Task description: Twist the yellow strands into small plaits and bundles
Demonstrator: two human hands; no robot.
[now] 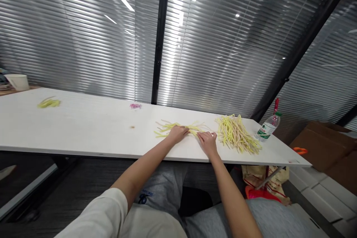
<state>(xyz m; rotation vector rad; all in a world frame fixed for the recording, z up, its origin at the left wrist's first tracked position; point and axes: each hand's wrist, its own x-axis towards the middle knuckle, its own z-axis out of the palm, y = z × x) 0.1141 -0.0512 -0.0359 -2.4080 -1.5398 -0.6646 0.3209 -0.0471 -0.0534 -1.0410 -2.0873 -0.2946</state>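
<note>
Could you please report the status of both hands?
Left hand and right hand touching yellow strips. Larger strip pile to their right. Bottle beyond, away from hands.

The small bunch of strips (193,129) lies lengthwise to the left of the big heap of strips (237,135), its thin lengths mostly yellow with some pale beige ones among them. The ends farther from the heap splay loosely apart, while the middle, pinched in two places, is partly covered (how the strands cross there is hard to tell). On the side nearer the heap, a few pale ends trail towards its edge. The heap itself is a loose, tangled mound of similar yellow and beige lengths.
</note>
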